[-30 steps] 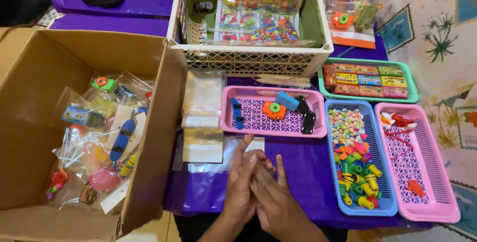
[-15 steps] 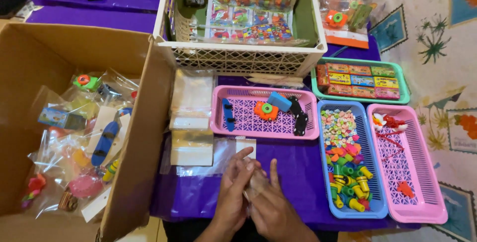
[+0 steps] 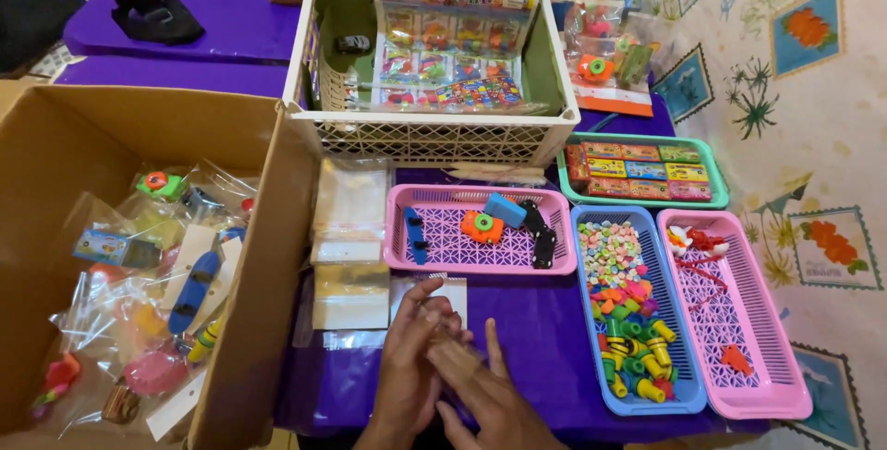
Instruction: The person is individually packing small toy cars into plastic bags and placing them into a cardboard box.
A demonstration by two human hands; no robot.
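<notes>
My left hand [image 3: 411, 367] and my right hand [image 3: 490, 399] meet at the near edge of the purple table [image 3: 545, 339]. Between them they hold a small clear plastic bag [image 3: 450, 344], the left fingers pinching its top and the right fingers stretched along it. Whether anything is in the bag I cannot tell. Just beyond the hands lies a pink tray [image 3: 443, 261] with a blue toy car, an orange toy and black pieces. Left of the hands are stacks of empty clear bags [image 3: 349, 247].
An open cardboard box [image 3: 263, 256] at left holds several bagged toys. A blue tray [image 3: 580, 311] of beads and whistles, a pink tray [image 3: 771, 348] with red bits, a green tray [image 3: 642, 200] of small boxes and a white crate [image 3: 434, 140] surround the hands.
The view has shifted a little. My hands stay together at the table's near edge, and the fingers have worked on the clear bag, with the left hand raised slightly.
</notes>
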